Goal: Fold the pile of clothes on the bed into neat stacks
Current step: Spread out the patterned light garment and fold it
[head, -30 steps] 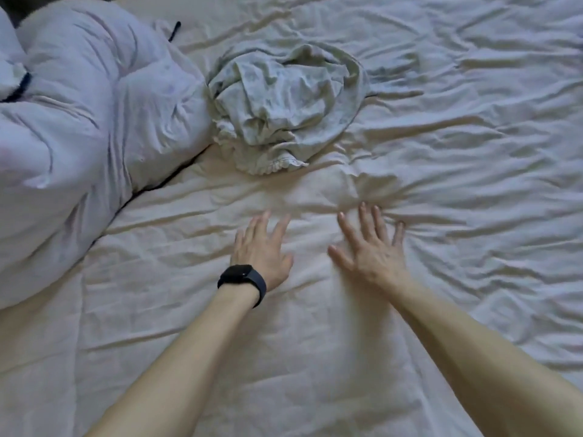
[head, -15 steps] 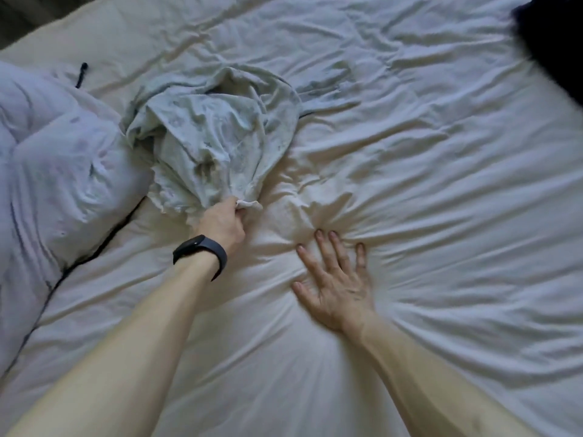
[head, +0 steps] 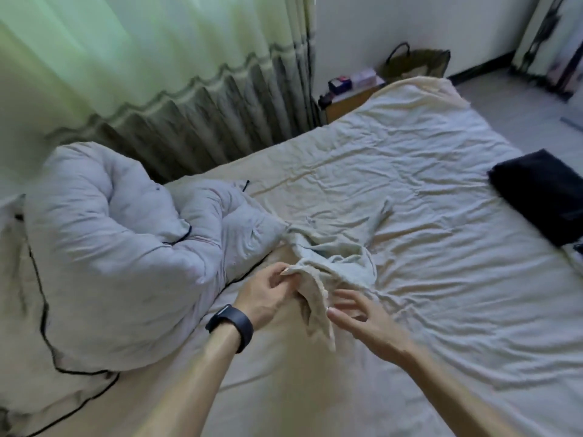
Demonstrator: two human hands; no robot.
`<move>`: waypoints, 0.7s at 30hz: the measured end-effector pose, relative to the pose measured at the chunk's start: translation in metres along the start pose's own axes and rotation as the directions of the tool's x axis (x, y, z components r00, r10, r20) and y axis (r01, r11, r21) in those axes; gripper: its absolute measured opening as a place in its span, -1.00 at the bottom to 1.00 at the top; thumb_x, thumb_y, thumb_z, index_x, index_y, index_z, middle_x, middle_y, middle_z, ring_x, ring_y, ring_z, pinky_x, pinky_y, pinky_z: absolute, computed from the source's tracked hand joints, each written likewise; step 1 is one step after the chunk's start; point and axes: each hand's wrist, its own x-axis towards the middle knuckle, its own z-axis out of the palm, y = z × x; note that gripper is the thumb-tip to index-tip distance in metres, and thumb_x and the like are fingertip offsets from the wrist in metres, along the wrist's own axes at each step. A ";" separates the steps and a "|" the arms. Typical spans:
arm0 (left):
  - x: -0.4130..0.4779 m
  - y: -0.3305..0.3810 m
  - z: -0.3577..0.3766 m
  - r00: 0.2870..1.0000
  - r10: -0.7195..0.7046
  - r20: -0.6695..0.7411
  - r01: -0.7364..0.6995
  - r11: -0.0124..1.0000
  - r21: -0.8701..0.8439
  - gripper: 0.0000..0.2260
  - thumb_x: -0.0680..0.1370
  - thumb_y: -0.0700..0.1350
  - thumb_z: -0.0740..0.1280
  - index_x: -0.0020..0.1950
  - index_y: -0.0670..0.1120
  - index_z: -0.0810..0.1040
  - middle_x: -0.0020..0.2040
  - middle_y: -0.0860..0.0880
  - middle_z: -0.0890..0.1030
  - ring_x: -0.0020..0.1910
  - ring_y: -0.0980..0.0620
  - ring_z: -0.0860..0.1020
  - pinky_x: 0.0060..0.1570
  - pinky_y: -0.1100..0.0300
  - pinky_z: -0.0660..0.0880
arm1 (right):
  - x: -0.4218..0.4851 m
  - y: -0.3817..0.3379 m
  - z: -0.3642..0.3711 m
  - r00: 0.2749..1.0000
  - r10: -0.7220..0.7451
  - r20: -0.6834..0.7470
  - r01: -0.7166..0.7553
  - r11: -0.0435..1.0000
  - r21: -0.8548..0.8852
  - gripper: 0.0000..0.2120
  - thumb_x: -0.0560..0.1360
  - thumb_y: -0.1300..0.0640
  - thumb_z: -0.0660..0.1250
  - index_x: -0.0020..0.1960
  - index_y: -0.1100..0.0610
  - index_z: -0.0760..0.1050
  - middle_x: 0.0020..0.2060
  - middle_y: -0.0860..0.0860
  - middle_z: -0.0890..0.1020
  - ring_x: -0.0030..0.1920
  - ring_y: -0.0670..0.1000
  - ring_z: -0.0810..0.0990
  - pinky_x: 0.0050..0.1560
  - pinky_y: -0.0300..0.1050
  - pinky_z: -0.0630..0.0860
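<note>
A pale grey-green garment [head: 339,247] lies stretched and crumpled across the cream bed sheet [head: 441,279]. My left hand [head: 268,294], with a black watch on its wrist, pinches the garment's near edge and lifts it off the sheet; a strip of cloth hangs down from the grip. Just right of that hanging strip is my right hand [head: 366,320], fingers spread and relaxed, holding nothing. A folded dark garment [head: 539,197] sits at the bed's right edge.
A bunched light grey duvet [head: 120,247] with black piping fills the bed's left side. Curtains [head: 157,74] hang behind the bed. A bedside table [head: 350,96] with small boxes and a basket [head: 416,63] stand at the far corner. Floor lies to the right.
My left hand took hold of the crumpled garment and pulled it toward me, stretching it out. My right hand rose off the sheet and moved beside the cloth. The view tilted up.
</note>
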 end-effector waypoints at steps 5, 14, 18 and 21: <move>-0.099 0.043 -0.040 0.983 0.185 0.021 -0.184 0.982 -0.036 -0.97 0.56 -0.04 0.45 -0.04 0.05 0.69 -0.11 0.16 0.72 -0.07 0.24 0.66 -0.05 0.35 0.53 | -0.108 -0.081 0.059 0.953 -0.236 -0.191 0.152 0.915 -0.375 -0.51 0.38 -0.46 0.38 0.13 -0.15 0.58 0.00 -0.21 0.66 0.00 -0.16 0.62 -0.05 -0.14 0.55; -0.247 0.066 -0.180 0.884 0.434 -0.173 -0.260 0.764 0.591 -0.85 0.58 0.03 0.38 -0.03 0.01 0.71 -0.08 -0.06 0.70 -0.04 -0.08 0.62 -0.17 0.18 0.38 | -0.251 -0.210 0.061 0.833 -0.297 -0.468 -0.109 0.740 -0.663 -0.79 0.49 0.00 0.39 0.12 -0.14 0.56 0.00 -0.01 0.70 0.02 0.14 0.64 -0.13 -0.05 0.46; -0.287 0.070 -0.229 0.835 0.487 -0.255 -0.233 0.734 0.638 -0.87 0.57 0.02 0.39 -0.05 0.01 0.70 -0.19 0.03 0.58 -0.09 -0.07 0.59 -0.22 0.21 0.24 | -0.287 -0.276 0.058 0.816 -0.384 -0.431 -0.006 0.741 -0.672 -0.83 0.51 0.07 0.37 0.09 -0.08 0.61 -0.02 0.01 0.70 -0.04 0.10 0.63 -0.03 -0.04 0.58; -0.319 0.065 -0.244 0.863 0.381 -0.332 -0.135 0.807 0.575 -0.80 0.57 0.08 0.37 -0.10 0.00 0.68 -0.21 0.03 0.53 -0.07 -0.12 0.59 -0.19 0.15 0.35 | -0.307 -0.309 0.062 0.737 -0.497 -0.459 0.116 0.761 -0.638 -0.78 0.47 0.17 0.39 0.08 -0.01 0.66 0.00 0.02 0.66 0.01 0.10 0.61 0.03 -0.03 0.57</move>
